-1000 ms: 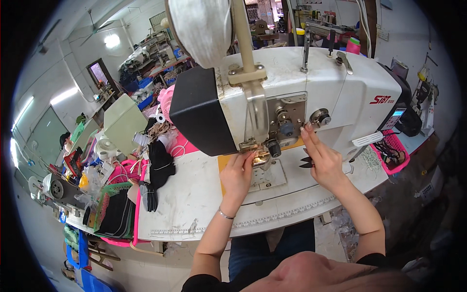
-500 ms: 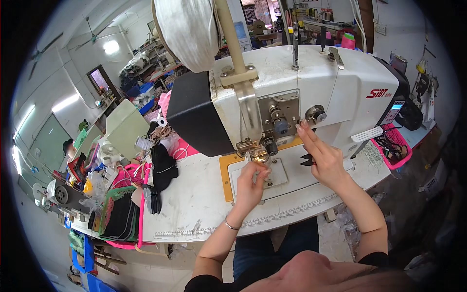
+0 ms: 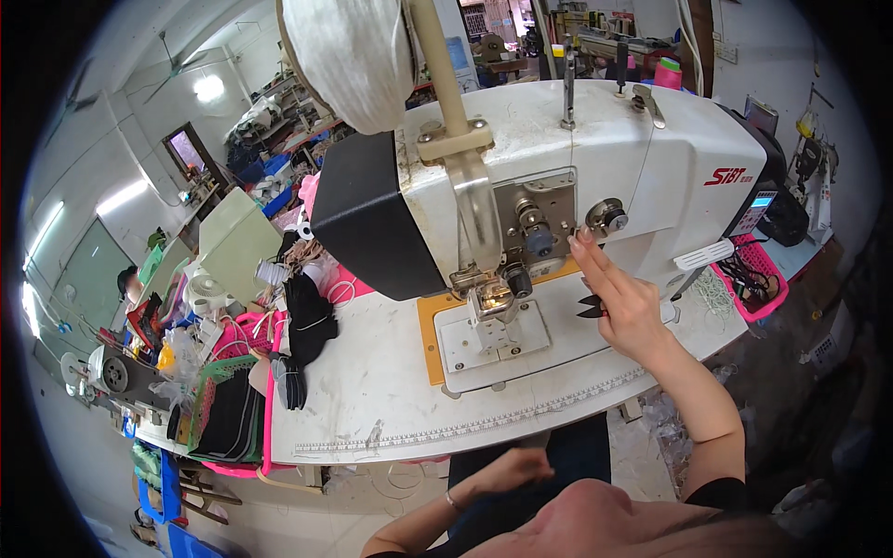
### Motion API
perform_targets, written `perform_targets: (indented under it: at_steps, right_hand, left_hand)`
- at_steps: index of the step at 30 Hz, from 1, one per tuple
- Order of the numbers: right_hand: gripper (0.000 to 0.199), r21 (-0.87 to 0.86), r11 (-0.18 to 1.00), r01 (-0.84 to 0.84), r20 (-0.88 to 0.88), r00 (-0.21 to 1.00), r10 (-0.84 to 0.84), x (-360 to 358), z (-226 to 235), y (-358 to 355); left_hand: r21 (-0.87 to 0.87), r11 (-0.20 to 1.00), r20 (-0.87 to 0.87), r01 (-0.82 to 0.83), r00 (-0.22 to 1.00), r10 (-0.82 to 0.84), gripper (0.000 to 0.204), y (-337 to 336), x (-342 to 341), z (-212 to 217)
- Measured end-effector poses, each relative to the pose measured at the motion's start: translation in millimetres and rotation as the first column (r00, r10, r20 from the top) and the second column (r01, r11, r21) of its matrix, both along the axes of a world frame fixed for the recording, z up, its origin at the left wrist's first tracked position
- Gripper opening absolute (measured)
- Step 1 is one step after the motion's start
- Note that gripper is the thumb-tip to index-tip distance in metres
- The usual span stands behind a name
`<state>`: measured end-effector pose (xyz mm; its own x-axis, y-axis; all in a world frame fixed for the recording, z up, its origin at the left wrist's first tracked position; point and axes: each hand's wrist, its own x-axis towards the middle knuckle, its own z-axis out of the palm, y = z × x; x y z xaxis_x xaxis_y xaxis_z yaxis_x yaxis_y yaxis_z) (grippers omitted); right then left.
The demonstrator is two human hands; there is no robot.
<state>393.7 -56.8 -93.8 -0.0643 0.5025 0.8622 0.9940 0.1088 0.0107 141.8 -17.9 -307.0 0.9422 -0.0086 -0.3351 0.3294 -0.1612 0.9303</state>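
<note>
Head camera view: I see a person at a big white sewing machine (image 3: pixel 619 153), which fills the top middle and right of the frame. Their right hand (image 3: pixel 633 312) is right of the middle. 2 of its fingers point up, with the tips at the edge of the metal plate (image 3: pixel 560 200), just left of a round knob (image 3: pixel 607 219); I cannot tell if they touch. The other fingers are curled around black snips (image 3: pixel 590 308), and the blades poke out to the left. Their left hand (image 3: pixel 519 468) is low in the middle of the frame, over the lap and away from the machine. It is blurry and its fingers look bent, so I cannot tell if it holds something. A shiny foot part (image 3: pixel 491 296) sits in the middle, over a flat white plate. Under it all is a white table (image 3: pixel 372 372) with a ruler strip (image 3: pixel 502 416) near its front edge. A fat white roll (image 3: pixel 358 60) hangs at the top. Black cloth (image 3: pixel 309 321) lies left of the machine, near a green basket (image 3: pixel 205 379). A pink basket (image 3: pixel 766 314) sits at the right.
</note>
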Motion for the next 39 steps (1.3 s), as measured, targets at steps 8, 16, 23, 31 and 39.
perform_targets:
  at_steps: [8,16,23,31,39]
  right_hand:
    - [0.086,-0.019,0.998,-0.066,-0.089,0.994,0.064,-4,0,0]
    - [0.084,-0.045,0.995,-0.087,-0.110,0.991,0.082,-8,6,-6]
    - [0.083,-0.021,0.996,-0.083,-0.121,0.989,0.080,-13,10,-7]
    - [0.083,-0.069,0.996,-0.061,-0.110,0.993,0.053,-5,8,-10]
    - [0.081,-0.075,0.996,-0.044,-0.130,0.991,0.034,-9,5,-9]
  left_hand:
    - [-0.029,0.956,-0.083,-0.291,0.954,0.288,0.026,-38,-46,-65]
    - [0.188,0.401,0.759,-0.896,0.392,0.520,0.029,59,19,113]
    - [0.346,-0.030,0.909,-0.938,0.327,0.257,0.020,118,82,144]
    - [0.152,0.278,0.964,-0.949,0.204,0.169,0.005,105,46,141]
    - [-0.247,0.676,0.751,-0.694,0.304,0.586,0.012,107,60,130]
